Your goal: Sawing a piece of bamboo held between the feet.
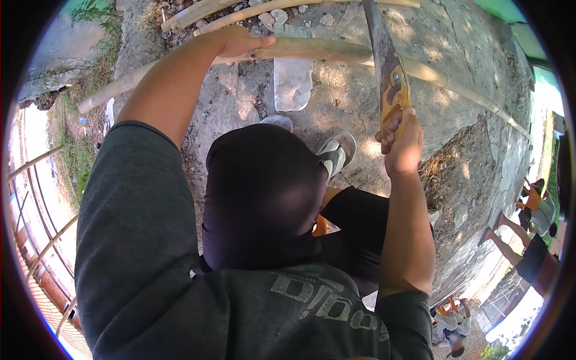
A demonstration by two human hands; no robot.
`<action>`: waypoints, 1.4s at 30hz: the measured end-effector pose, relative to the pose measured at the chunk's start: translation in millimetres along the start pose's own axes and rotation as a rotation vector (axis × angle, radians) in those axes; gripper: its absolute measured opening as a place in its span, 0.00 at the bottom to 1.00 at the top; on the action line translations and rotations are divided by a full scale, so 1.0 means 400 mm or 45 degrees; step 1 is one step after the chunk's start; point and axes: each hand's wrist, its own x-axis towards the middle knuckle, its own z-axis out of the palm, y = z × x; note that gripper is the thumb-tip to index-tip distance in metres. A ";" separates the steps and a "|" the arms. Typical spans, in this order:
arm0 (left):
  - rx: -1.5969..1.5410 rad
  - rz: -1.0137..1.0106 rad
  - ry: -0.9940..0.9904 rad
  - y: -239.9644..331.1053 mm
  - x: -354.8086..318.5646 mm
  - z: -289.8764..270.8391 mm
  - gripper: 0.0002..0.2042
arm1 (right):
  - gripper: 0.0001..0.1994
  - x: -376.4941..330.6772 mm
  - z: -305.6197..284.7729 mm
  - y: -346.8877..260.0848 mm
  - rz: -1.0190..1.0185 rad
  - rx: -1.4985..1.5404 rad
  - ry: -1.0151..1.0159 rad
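A long pale bamboo pole stretches across the ground in front of me, its ends bending toward the rim of the view. Around it, left of the middle, my left hand is closed, thumb pointing right along the top. My right hand grips the yellow handle of a handsaw. The saw's steel blade points away from me and crosses the pole right of the middle. Whether its teeth have cut into the bamboo I cannot tell. A pale flat block lies by the pole, partly covered by it.
More bamboo poles and loose stones lie beyond the held pole. My sandalled foot stands on the cracked concrete. Broken, earthy ground lies to the right. Other people are at the far right rim.
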 end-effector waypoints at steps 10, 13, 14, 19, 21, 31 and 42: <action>0.050 -0.205 -0.175 -0.005 -0.015 -0.024 0.47 | 0.23 -0.187 -0.044 0.087 -0.004 0.193 0.132; 0.065 -0.201 -0.217 0.009 0.019 -0.011 0.48 | 0.22 -0.002 -0.003 0.037 -0.126 -0.067 -0.025; 0.107 -0.190 -0.146 -0.009 0.021 -0.006 0.49 | 0.22 0.007 0.025 0.034 -0.092 -0.060 -0.015; 0.216 -0.046 0.048 -0.021 -0.020 0.004 0.47 | 0.22 -0.006 0.007 0.043 -0.056 0.003 -0.050; 0.337 -0.123 0.141 0.037 -0.069 -0.018 0.41 | 0.22 -0.005 0.010 0.043 -0.052 -0.001 -0.009; 0.717 -0.111 0.571 -0.030 -0.146 0.065 0.22 | 0.22 -0.001 0.008 0.034 -0.060 0.060 -0.007; 0.433 -0.028 0.154 -0.012 -0.180 0.035 0.24 | 0.21 -0.009 -0.011 0.016 -0.011 0.034 -0.018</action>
